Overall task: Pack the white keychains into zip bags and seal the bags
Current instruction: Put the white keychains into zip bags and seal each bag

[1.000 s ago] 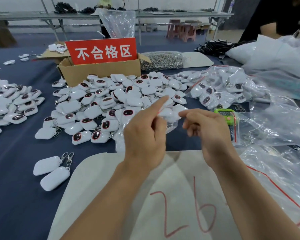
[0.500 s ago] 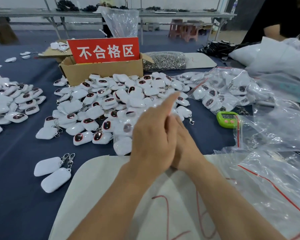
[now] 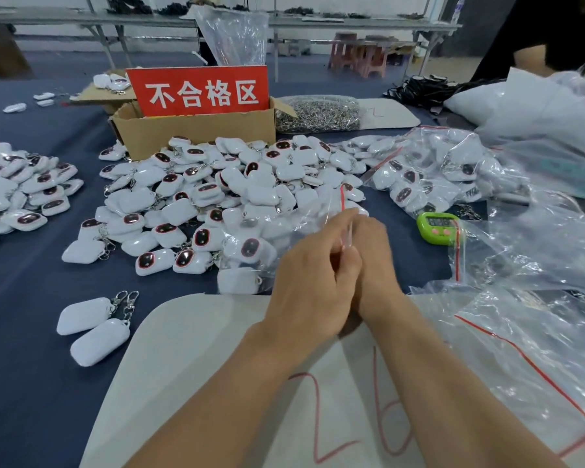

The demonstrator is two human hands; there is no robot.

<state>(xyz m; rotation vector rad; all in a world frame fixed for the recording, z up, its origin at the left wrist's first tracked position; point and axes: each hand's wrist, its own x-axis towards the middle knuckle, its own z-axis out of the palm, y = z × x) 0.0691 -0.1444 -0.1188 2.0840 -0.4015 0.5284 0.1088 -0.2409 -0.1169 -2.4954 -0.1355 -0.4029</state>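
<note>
Hard to make out the pinch itself: right hand [image 3: 368, 251] half masked by the left hand [image 3: 304, 288], fingertips buried where both squeeze the zip bag [image 3: 277, 231]. Impossible to count the keychains [image 3: 250, 248] through its creased film. At nine o'clock, keychain pile [image 3: 14, 190] sliced by the edge. At two o'clock, person [image 3: 554, 35] cropped to arm and dark sleeve. At three o'clock, timer [image 3: 436, 226] display too small to read. At six o'clock, mat [image 3: 200, 383] cropped, red scrawl partly under forearms.

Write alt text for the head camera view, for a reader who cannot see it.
The left hand and right hand together pinch the red-striped top of a zip bag holding white keychains. Behind lie a keychain pile, a cardboard box and a green timer.
</note>
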